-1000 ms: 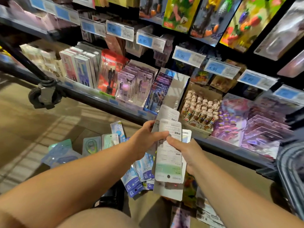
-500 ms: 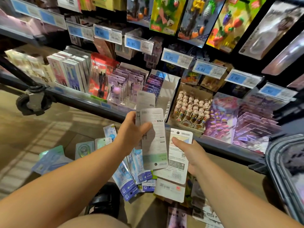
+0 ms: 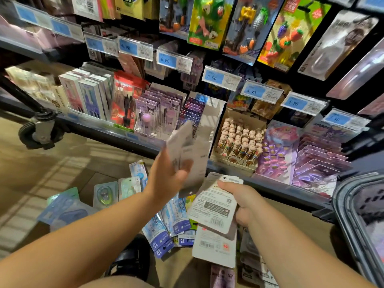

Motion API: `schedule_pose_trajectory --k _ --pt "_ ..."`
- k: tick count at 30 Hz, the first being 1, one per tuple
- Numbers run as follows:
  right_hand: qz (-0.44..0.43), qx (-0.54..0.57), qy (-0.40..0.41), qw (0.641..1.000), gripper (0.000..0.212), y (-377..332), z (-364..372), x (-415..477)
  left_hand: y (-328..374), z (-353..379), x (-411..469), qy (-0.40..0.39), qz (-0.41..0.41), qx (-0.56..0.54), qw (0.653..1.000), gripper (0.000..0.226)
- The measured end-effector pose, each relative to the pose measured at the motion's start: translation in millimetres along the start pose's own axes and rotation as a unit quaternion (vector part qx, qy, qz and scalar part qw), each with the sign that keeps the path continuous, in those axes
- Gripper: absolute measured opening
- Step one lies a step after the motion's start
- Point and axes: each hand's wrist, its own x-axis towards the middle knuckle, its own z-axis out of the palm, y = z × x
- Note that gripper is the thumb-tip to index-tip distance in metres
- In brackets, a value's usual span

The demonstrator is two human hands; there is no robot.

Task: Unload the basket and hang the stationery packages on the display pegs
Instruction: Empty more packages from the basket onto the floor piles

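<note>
My left hand [image 3: 168, 179] grips a couple of white card-backed packages [image 3: 188, 154], blurred, raised in front of the lower shelf. My right hand [image 3: 244, 201] holds a small stack of white packages [image 3: 213, 206], backs showing barcodes, lower and to the right. The dark plastic basket [image 3: 353, 215] stands at the right edge. Blue and mint stationery packages [image 3: 166, 229] lie spread on the floor under my hands. Display pegs with blue price tags [image 3: 174, 61] carry hanging packages above the shelf.
The shelf edge [image 3: 116, 136] runs across the middle, lined with boxes of pens and a carton of figurine pens [image 3: 239, 140]. A trolley wheel [image 3: 36, 132] stands at left on the wooden floor. My black shoe [image 3: 131, 260] is near the bottom.
My hands have drawn apart: the left one has lifted its packages up toward the shelf, while the right one keeps the remaining stack lower. The view has moved nearer the display.
</note>
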Motion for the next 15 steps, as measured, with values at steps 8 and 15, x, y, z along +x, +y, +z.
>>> schedule_pose_trajectory --k 8,15 --pt "0.001 0.078 0.012 0.997 0.064 0 10 8 -16 11 -23 -0.187 0.042 0.070 0.979 0.033" --pt "-0.022 0.037 -0.029 0.999 0.017 8 -2 1 -14 13 -19 -0.271 0.059 0.038 0.960 0.039"
